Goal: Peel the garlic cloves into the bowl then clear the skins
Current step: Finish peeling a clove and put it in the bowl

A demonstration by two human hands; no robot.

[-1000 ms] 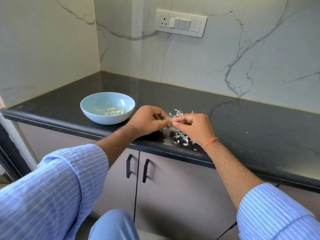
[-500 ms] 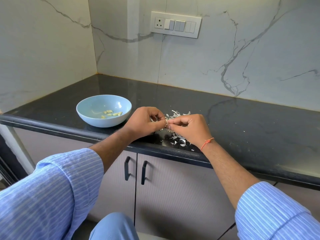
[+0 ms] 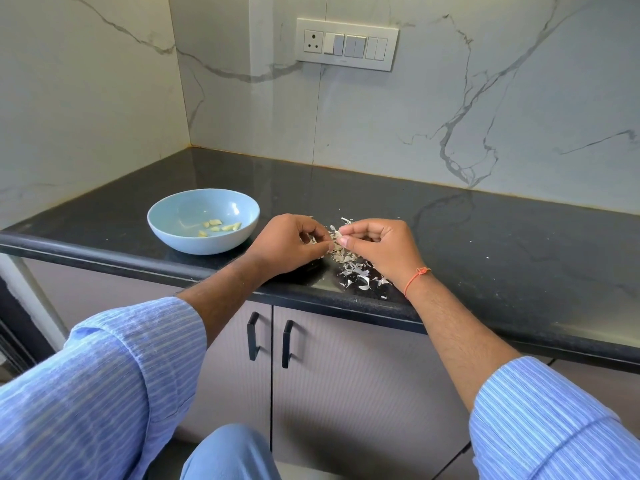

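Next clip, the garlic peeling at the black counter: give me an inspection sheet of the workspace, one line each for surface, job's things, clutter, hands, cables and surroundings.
Surface: black countertop, glossy, with pale specks.
Job's things: blue bowl near the front edge holding several peeled cloves; heap of garlic skins right of the bowl, partly under the hands.
Clutter: nothing seen beyond the skins.
Hands: left hand and right hand meet over the heap, fingertips pinching something small between them; too small to tell whether clove or skin. Orange thread on the right wrist.
Cables: nothing seen.
Surroundings: marble-patterned walls, switch panel with a socket, cabinet doors with two black handles below.
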